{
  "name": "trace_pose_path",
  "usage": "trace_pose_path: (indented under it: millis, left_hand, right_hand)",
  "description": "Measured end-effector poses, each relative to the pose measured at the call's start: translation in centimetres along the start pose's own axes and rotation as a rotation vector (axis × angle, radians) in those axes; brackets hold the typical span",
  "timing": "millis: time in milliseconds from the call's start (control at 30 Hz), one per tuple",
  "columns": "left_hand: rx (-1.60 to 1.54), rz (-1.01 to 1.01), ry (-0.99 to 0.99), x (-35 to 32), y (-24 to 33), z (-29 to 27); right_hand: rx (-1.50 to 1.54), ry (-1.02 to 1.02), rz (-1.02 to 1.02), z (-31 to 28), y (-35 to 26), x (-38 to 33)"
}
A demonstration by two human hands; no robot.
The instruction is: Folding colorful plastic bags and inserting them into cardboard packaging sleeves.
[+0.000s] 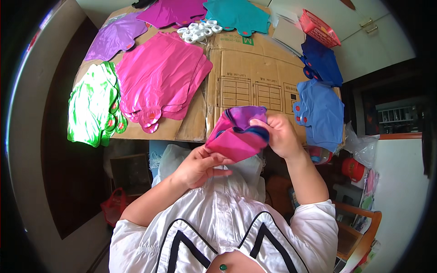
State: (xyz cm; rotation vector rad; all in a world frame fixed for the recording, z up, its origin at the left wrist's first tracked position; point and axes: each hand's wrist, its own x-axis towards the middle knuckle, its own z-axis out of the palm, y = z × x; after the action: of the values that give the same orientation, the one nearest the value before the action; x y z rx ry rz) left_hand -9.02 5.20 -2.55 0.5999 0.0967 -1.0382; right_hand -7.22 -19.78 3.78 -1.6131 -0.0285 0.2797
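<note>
Above my lap, at the near edge of the table, I hold a pink and purple folded piece of thin sheet (pixel 234 144) with dark blue edges; its exact kind does not show. My left hand (pixel 196 169) is closed on its lower left corner, thumb on top. At the upper right side, my right hand (pixel 280 133) pinches the rim, its thumb over the purple inner face. The piece gapes a little at the top, like a pouch. Closest to it on the table lies a fanned pile of shiny pink sheets (pixel 159 75) with rounded tabs.
Flattened cardboard (pixel 246 59) covers the table. Around it lie green sheets (pixel 93 104), lilac ones (pixel 116 36), magenta ones (pixel 170 11), teal ones (pixel 239 16), dark blue ones (pixel 322 59) and light blue ones (pixel 321 113). White rings (pixel 199 32) are heaped at the back, with a red basket (pixel 320 28) at right.
</note>
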Motion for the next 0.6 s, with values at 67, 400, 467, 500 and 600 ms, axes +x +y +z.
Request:
trace_pose_path:
  millis: [67, 400, 467, 500, 600]
  left_hand:
    - [-0.342, -0.059, -0.128, -0.9, -0.3, 0.5]
    - [-0.235, -0.279, -0.324, 0.4, -0.3, 0.5]
    - [-0.233, -0.278, -0.359, 0.8, -0.8, -0.4]
    - [-0.259, -0.271, -0.374, 0.7, -0.9, -0.4]
    - [-0.284, -0.280, -0.375, 0.1, -1.1, -0.3]
  right_hand:
    - [-0.422, 0.106, -0.237, 1.6, -3.6, -0.9]
    - [-0.314, -0.035, -0.074, -3.0, -3.4, 3.4]
    - [-0.158, -0.098, 0.050, -4.6, -3.1, 5.7]
    - [-0.136, -0.095, 0.076, -5.4, -2.4, 6.9]
    - [-0.032, -0.068, 0.141, -6.4, -1.3, 8.5]
